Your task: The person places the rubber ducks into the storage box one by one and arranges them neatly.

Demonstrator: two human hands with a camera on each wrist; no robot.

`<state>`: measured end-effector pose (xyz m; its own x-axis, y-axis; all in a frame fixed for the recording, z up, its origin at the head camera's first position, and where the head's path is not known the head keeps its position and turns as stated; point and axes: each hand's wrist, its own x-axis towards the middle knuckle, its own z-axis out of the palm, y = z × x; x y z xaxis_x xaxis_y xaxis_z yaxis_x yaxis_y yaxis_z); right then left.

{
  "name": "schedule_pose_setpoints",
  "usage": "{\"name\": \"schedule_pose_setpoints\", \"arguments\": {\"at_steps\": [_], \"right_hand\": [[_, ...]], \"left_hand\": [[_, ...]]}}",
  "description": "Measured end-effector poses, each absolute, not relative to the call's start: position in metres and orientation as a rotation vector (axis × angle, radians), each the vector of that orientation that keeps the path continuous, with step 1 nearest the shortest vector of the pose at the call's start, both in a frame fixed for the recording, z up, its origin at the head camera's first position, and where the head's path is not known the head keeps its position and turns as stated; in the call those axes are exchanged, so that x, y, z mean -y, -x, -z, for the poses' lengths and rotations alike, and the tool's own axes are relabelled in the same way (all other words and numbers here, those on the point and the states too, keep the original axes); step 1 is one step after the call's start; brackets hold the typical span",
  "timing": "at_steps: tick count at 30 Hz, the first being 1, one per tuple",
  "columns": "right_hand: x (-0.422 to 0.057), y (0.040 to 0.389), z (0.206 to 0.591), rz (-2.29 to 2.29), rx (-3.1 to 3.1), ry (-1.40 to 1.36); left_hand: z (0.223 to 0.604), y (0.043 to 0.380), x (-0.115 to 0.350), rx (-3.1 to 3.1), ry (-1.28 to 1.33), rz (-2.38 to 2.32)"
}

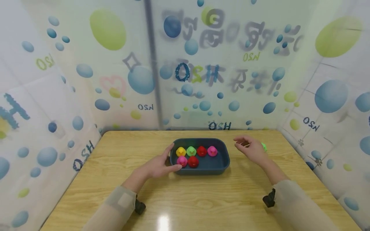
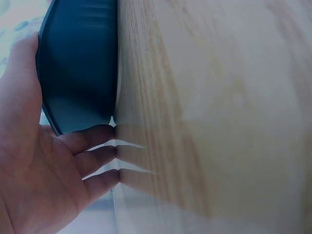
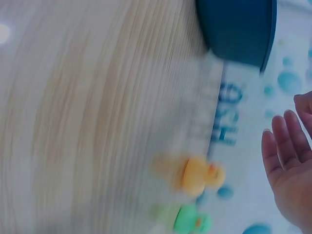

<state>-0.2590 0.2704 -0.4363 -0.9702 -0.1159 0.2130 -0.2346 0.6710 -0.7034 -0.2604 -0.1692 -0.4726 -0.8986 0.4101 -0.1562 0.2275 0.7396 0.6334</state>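
A dark blue rectangular container point(image 1: 215, 164) stands on the table with small rubber ducks inside. Its back row has a yellow duck point(image 1: 180, 151), a green duck point(image 1: 191, 151), a red duck point(image 1: 201, 151) and a pink duck point(image 1: 212, 151); another pink duck point(image 1: 182, 161) and red duck point(image 1: 193, 162) sit in front. The left hand point(image 1: 158, 166) holds the container's left end, thumb over the rim, other fingers along the side. Right of the container, the right hand point(image 1: 252, 151) hovers holding nothing, fingers loosely bent. Beyond it are a green duck point(image 3: 190, 219) and a yellow duck point(image 3: 197, 175).
The wooden table point(image 1: 185, 202) ends at a patterned curtain point(image 1: 196, 106) behind, with similar panels on both sides. In the head view the right hand partly covers the loose green duck point(image 1: 264, 147) and hides the loose yellow one. Each wrist wears a small black camera.
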Motion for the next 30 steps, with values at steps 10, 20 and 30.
{"name": "schedule_pose_setpoints", "arguments": {"at_steps": [10,20,30], "right_hand": [[-0.348,0.26,0.447,-0.978,2.815,-0.114],[-0.385,0.266,0.46,-1.003,2.963,-0.061],[-0.389,0.267,0.465,-0.974,3.107,-0.019]], "left_hand": [[0.474,0.26,0.17,-2.659,-0.476,-0.892],[0.474,0.261,0.17,-2.662,-0.489,-0.899],[0.475,0.261,0.171,-2.651,-0.502,-0.909]]}}
